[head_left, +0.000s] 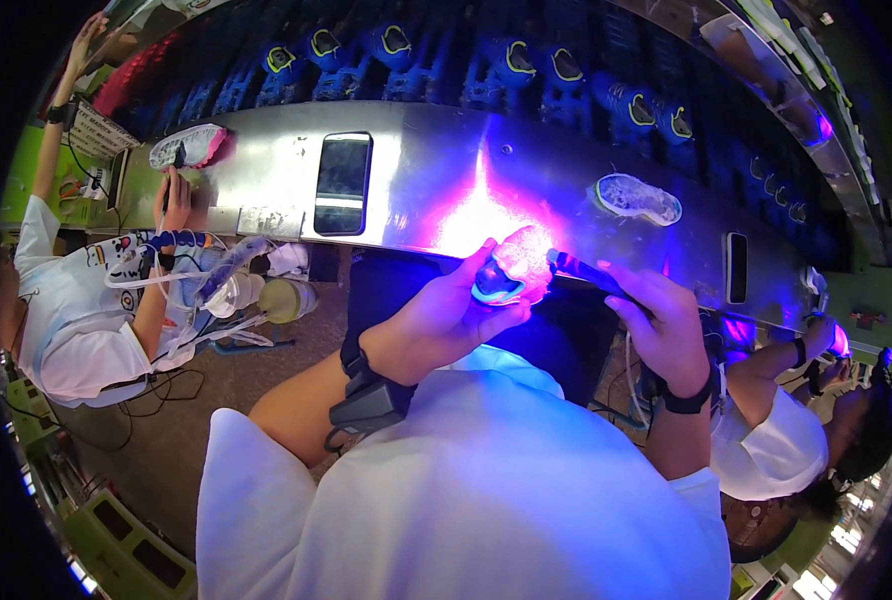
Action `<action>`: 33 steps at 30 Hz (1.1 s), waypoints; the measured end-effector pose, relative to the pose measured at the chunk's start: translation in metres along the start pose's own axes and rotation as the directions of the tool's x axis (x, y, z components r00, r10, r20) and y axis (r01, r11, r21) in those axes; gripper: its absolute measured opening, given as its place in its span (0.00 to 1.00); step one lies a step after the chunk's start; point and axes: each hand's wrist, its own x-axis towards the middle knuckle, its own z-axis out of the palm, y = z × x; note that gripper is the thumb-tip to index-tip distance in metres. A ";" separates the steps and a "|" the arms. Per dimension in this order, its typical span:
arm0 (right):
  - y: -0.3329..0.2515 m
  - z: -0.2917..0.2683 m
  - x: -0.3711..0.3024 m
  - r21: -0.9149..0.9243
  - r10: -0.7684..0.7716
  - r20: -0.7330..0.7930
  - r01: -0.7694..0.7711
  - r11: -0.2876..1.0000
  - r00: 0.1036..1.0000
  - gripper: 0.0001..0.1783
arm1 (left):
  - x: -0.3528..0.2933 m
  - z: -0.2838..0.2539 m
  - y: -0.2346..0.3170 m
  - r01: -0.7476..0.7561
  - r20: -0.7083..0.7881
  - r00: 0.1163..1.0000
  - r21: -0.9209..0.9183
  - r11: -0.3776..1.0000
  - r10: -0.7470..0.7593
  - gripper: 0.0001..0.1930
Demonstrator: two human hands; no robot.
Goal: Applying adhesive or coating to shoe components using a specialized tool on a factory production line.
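My left hand (pixel 444 312) grips a small shoe (pixel 522 262) over the near edge of the metal bench. Its opening shows a blue-lit rim on the near side, and its surface glows pink-white under violet light. In my right hand (pixel 666 325), a slim dark-handled brush (pixel 588 272) is pinched between thumb and fingers. The brush's tip points left and meets the shoe's right side; whether it touches cannot be made out in the glare. A pale shoe sole (pixel 638 198) lies on the bench beyond my right hand.
On the metal bench (pixel 416 150) lie a phone (pixel 344 183) and another phone (pixel 736 267). Behind it, racks carry several blue shoes (pixel 396 45). A person (pixel 86 310) sits left, beside a light shoe (pixel 188 147) and a bucket (pixel 286 299). Another person (pixel 776 440) works at right.
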 end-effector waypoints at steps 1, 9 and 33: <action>0.001 0.003 0.001 0.059 0.001 -0.017 0.000 0.998 1.000 0.28 | -0.003 0.002 0.001 0.024 -0.029 0.999 -0.051 0.998 -0.026 0.27; 0.010 0.024 -0.001 0.195 0.066 -0.052 -0.054 0.979 0.996 0.23 | -0.006 -0.004 0.001 0.197 0.056 0.980 -0.311 0.930 -0.189 0.25; 0.197 0.061 -0.026 0.896 0.603 -0.194 -0.111 0.431 0.774 0.19 | 0.175 0.040 0.267 0.412 0.235 0.536 0.766 -0.494 0.811 0.28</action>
